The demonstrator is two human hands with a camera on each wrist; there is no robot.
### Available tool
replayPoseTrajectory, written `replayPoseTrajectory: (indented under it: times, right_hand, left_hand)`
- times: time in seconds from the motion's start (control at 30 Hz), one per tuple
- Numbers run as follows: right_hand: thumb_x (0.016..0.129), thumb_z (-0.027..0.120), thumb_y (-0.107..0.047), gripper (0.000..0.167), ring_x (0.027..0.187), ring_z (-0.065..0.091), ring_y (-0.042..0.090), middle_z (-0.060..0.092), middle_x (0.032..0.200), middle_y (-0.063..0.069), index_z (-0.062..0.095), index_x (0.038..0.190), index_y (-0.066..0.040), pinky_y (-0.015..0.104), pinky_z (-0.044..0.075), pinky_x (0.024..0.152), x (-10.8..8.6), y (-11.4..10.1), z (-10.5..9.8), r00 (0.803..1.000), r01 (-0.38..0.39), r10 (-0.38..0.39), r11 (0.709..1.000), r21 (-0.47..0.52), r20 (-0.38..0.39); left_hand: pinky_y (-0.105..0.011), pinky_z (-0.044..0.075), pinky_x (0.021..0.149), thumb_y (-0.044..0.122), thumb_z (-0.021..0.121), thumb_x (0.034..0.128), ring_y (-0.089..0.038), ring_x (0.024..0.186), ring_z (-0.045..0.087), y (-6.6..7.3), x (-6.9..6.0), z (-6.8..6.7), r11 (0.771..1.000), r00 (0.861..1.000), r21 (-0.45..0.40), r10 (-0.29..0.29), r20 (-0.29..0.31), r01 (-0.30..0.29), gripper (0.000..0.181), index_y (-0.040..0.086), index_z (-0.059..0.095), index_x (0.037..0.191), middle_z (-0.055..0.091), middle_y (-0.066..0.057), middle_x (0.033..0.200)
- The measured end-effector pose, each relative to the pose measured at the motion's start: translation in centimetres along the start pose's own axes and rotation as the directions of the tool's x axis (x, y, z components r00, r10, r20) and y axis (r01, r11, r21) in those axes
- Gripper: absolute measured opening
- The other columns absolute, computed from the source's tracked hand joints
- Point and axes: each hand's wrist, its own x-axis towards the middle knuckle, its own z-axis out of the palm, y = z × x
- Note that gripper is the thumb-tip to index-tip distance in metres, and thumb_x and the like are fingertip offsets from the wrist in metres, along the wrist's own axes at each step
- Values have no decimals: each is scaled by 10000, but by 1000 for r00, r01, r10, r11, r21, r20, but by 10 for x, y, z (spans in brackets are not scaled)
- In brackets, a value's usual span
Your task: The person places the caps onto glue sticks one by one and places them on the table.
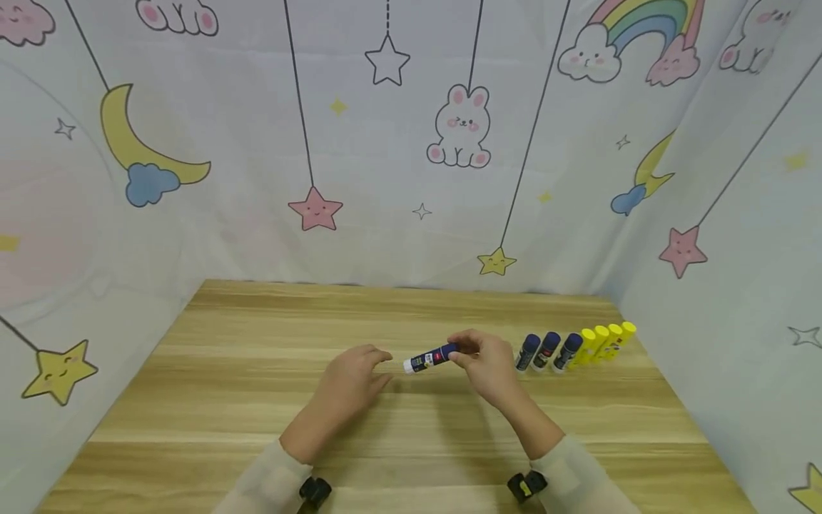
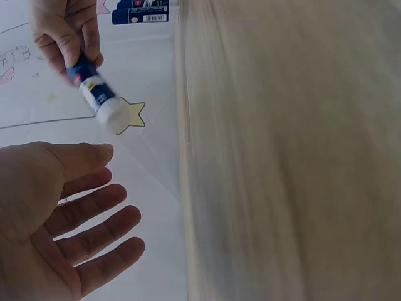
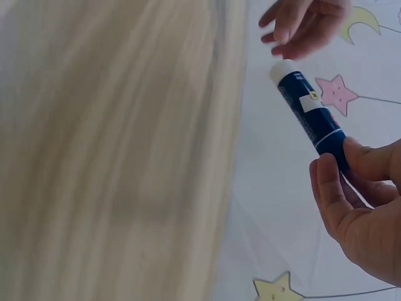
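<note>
A dark blue glue stick with a white base is pinched at its blue cap end by my right hand. It is held above the table, tilted, its white end pointing left. My left hand is just left of that white end, apart from it, thumb and fingers spread and holding nothing. In the left wrist view the fingers of the left hand are loosely extended below the glue stick. The right wrist view shows thumb and fingertips of the right hand around the cap end.
Three dark blue glue sticks stand upright in a row right of my right hand. Several yellow glue sticks continue that row to the right. The wooden table meets a patterned white cloth at the back and sides.
</note>
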Motion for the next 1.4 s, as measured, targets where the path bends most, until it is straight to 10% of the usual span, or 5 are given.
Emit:
replayPoseTrajectory:
  times: [0.3, 0.57, 1.1, 1.4]
  right_hand:
    - [939, 730, -93, 206, 898, 698, 203, 749, 1036, 58, 746, 1144, -89, 367, 588, 743, 16, 6, -41, 989, 108, -67, 940, -325, 134]
    - [959, 683, -44, 252, 1014, 699, 309, 728, 1154, 146, 720, 1206, -14, 407, 601, 798, 23, 7, -58, 978, 139, -39, 850, -508, 204]
    - [886, 693, 66, 218, 1028, 676, 353, 718, 1086, 188, 749, 1094, 31, 450, 584, 883, 27, 22, -61, 979, 177, -73, 762, -623, 189]
    - [887, 675, 63, 292, 1101, 652, 387, 696, 1167, 203, 732, 1170, 17, 454, 588, 876, 24, 20, -58, 985, 129, -29, 772, -622, 168]
  left_hand:
    - [-482, 537, 985, 286, 763, 929, -300, 1174, 655, -14, -4, -15, 978, 976, -47, -200, 89, 205, 350, 102, 723, 1224, 710, -89, 1233]
    - [-485, 540, 971, 277, 728, 958, -305, 1151, 663, -19, -8, -21, 983, 980, -35, -177, 93, 181, 329, 75, 721, 1217, 719, -103, 1210]
    - [-472, 557, 927, 288, 725, 959, -285, 1096, 678, -31, -11, -20, 980, 977, -39, -189, 98, 194, 332, 76, 718, 1216, 724, -90, 1183]
    - [-487, 555, 934, 287, 710, 971, -292, 1114, 673, -34, -15, -23, 976, 972, -50, -205, 119, 212, 335, 74, 714, 1229, 720, -91, 1195]
